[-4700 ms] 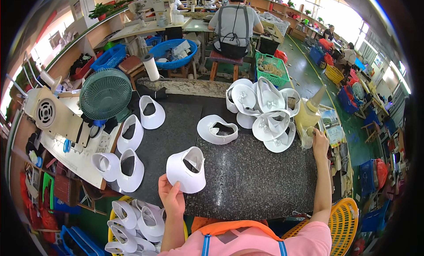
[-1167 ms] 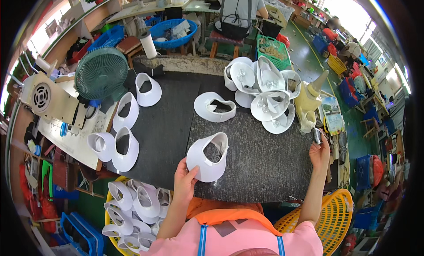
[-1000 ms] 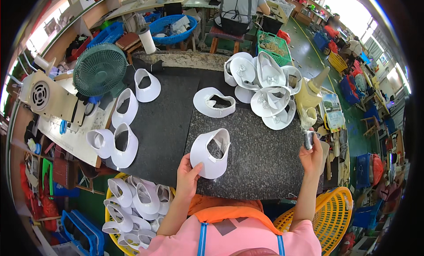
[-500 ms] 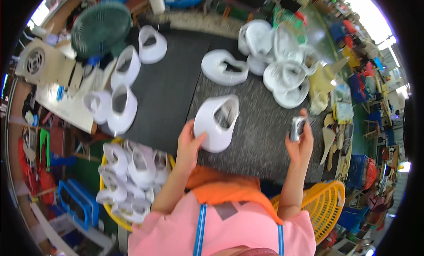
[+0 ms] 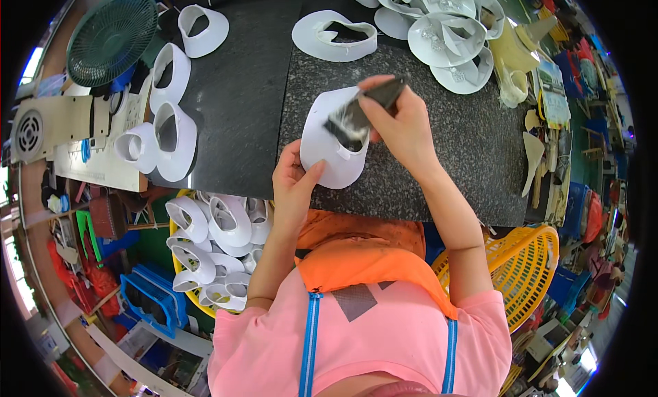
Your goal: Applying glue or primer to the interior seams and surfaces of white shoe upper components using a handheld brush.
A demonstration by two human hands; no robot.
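Observation:
A white sun visor (image 5: 315,126) rests on the black speckled tabletop (image 5: 425,171) right in front of me. My left hand (image 5: 293,181) grips its lower left rim, thumb on top and fingers beneath. In my right hand (image 5: 406,126), closed with bent fingers, is a dark flat tool (image 5: 370,106) that broadens toward its far end. Its broad end lies over the visor's opening and inner edge. Motion blurs the tool, so I cannot tell whether it is a brush or a scraper. Just beyond lies another white visor (image 5: 319,44).
Several white visors are piled (image 5: 445,41) at the far right, and more stand at the left by a green fan (image 5: 113,37). A yellow basket of visors (image 5: 175,260) sits below left; another yellow basket (image 5: 541,260) is at lower right.
My right hand has swung left from the table's right side, bringing the tool over the visor. My left hand still holds the visor. The whole view has shifted.

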